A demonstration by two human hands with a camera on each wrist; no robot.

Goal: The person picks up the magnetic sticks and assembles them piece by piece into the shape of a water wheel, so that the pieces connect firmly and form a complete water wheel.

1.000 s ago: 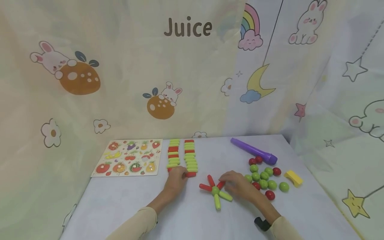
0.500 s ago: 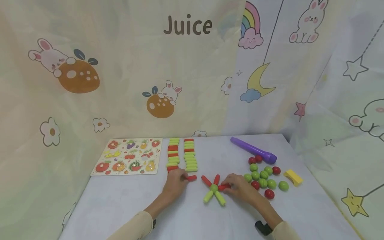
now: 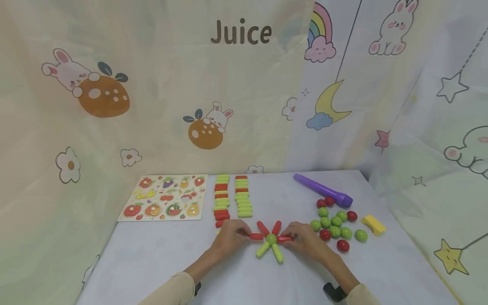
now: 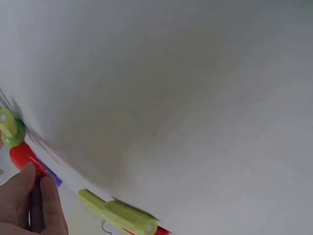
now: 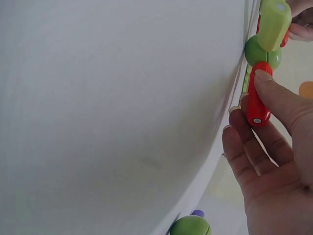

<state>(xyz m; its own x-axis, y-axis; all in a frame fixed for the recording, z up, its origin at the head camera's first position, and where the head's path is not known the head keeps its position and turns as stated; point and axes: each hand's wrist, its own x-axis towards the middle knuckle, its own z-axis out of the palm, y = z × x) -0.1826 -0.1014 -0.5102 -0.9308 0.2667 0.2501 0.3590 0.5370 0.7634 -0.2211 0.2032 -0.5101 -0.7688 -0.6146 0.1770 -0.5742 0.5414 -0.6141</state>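
While the left hand (image 3: pixel 228 237) pinches a red stick (image 3: pixel 256 237) at nine o'clock of the green ball (image 3: pixel 271 239), the right hand (image 3: pixel 305 239) pinches another red stick (image 3: pixel 284 239) at three o'clock; loose balls (image 3: pixel 335 224) lie further right on the table (image 3: pixel 152 262).
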